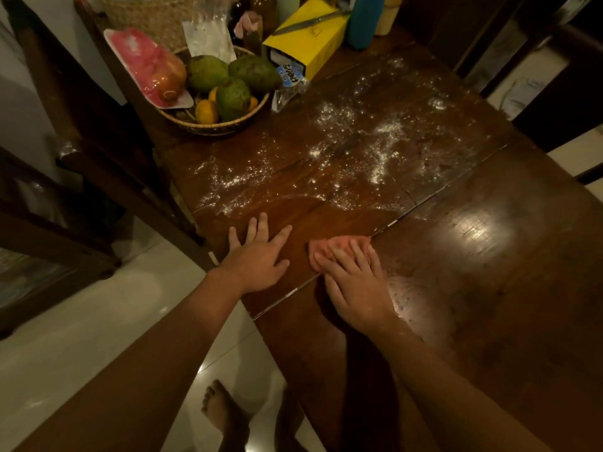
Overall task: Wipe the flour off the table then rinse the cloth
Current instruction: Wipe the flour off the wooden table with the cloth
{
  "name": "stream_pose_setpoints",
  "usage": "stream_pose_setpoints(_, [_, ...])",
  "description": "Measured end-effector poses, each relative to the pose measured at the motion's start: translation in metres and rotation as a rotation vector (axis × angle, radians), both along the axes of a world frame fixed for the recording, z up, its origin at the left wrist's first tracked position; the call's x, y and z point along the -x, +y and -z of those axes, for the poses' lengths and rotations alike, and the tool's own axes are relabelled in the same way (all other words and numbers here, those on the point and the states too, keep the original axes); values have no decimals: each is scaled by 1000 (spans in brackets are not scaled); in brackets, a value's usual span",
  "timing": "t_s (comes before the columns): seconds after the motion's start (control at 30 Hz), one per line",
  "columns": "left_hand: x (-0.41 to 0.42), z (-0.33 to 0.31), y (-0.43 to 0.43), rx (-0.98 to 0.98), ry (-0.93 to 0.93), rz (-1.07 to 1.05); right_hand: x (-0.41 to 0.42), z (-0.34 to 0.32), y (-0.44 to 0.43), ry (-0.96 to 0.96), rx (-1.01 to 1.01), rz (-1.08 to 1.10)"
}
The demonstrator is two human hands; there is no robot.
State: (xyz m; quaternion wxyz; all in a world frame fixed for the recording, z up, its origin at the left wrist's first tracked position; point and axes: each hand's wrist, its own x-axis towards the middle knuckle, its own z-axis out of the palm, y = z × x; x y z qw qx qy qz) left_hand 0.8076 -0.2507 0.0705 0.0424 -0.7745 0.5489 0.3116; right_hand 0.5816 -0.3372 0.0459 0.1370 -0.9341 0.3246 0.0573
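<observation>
White flour (pixel 346 151) lies scattered over the far half of the dark wooden table (pixel 489 288). A pink cloth (pixel 329 247) lies flat on the near part of the table, by the seam between two leaves. My right hand (pixel 355 282) presses down on the cloth with fingers spread, covering its near side. To the left of the cloth, my left hand (pixel 257 256) rests flat on the table edge, fingers apart and holding nothing. The strip of wood just beyond both hands looks wet and free of flour.
A wicker basket (pixel 215 125) of green and orange fruit stands at the back left, with a pink packet leaning in it. A yellow box (pixel 310 37) with a knife on top, a plastic bag and bottles crowd the far edge. Dark chairs stand left and right.
</observation>
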Motion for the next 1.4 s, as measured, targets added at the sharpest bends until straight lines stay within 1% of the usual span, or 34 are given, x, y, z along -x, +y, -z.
stream_pose_setpoints(0.07, [-1,7,-6,-50,12,27,22,1,-17,8,3,-78])
stream_pose_setpoints(0.1, [-2,11,-6,-69,15,36,31,2,-30,13,5,-60])
stream_pose_setpoints(0.17, [-2,18,-5,-90,-10,47,35,6,-61,13,12,50])
stream_pose_setpoints(0.27, [0,19,-7,-114,-30,40,13,11,-90,-26,28,233])
stream_pose_setpoints(0.33, [1,17,-10,-128,-19,28,-3,14,-85,-47,34,260])
stream_pose_setpoints(0.37, [0,16,-10,-131,-13,21,-5,15,-82,-43,21,220])
stream_pose_setpoints(0.47, [1,16,-11,-134,-10,17,19,14,-100,-1,23,-50])
stream_pose_setpoints(0.5, [1,16,-11,-135,-10,17,28,12,-115,18,29,-99])
stream_pose_setpoints(0.53, [1,16,-11,-135,-9,17,34,11,-131,25,35,-86])
stream_pose_setpoints(0.57, [1,16,-11,-135,-8,17,36,10,-146,15,30,-7])
stream_pose_setpoints(0.67, [1,16,-11,-129,-1,14,12,12,-161,-66,4,342])
stream_pose_setpoints(0.7, [1,16,-10,-126,-1,15,0,13,-156,-82,7,400])
stream_pose_setpoints(0.73, [1,16,-9,-123,-3,16,-9,14,-149,-96,5,413])
stream_pose_setpoints(0.77, [1,15,-9,-120,-3,16,-13,15,-140,-100,-8,373])
stream_pose_setpoints(0.87, [1,16,-9,-110,8,13,5,15,-129,-17,2,101])
stream_pose_setpoints(0.93, [1,17,-9,-106,8,14,21,9,-145,48,42,29])
stream_pose_setpoints(0.97, [1,17,-9,-104,9,15,24,7,-156,56,57,61])
stream_pose_setpoints(1.07, [1,17,-9,-105,14,11,5,9,-178,3,-2,352])
stream_pose_setpoints(1.1, [1,17,-8,-107,15,10,-8,10,-178,-13,-10,415])
stream_pose_setpoints(1.13, [0,16,-9,-108,17,11,-21,11,-173,-27,6,424])
stream_pose_setpoints(1.17, [0,16,-8,-111,19,12,-31,11,-163,-36,20,377])
stream_pose_setpoints(1.23, [0,15,-8,-115,25,14,-39,10,-135,-47,0,167])
stream_pose_setpoints(1.3, [-1,15,-9,-115,30,14,-26,9,-107,-31,-35,-22])
stream_pose_setpoints(1.37, [-1,15,-9,-115,33,15,-4,6,-100,3,-11,-136])
stream_pose_setpoints(1.4, [-1,15,-8,-114,36,17,4,5,-107,31,4,-150])
